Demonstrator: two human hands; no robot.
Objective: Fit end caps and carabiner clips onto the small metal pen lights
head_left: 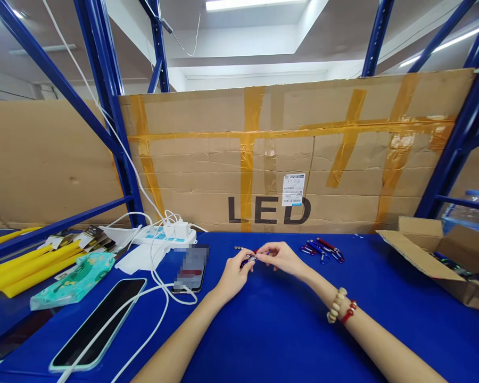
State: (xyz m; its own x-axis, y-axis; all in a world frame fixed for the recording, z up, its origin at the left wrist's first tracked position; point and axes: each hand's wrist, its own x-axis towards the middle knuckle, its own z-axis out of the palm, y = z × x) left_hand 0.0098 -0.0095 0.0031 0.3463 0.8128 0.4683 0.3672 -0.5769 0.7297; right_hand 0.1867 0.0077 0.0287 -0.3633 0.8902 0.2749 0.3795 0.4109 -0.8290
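Observation:
My left hand (236, 272) is closed in a pinch on a small dark, shiny metallic piece (247, 260), whose exact kind is too small to tell. The fingertips of my right hand (280, 257) are pinched together at the right end of that piece, and what lies between them is mostly hidden. A bit of red shows behind the fingers. Just beyond my left hand lie a few tiny gold-coloured parts (238, 248). To the right of my hands is a loose group of red, blue and purple metallic clip-like pieces (322, 249) on the blue table (303, 330).
An open cardboard box (435, 266) with dark items stands at right. At left are a large phone (99, 324), another phone (193, 268), white cables (159, 287), a power strip (163, 236), a teal packet (74, 281) and yellow tubes (35, 266). Cardboard (199, 175) walls the back.

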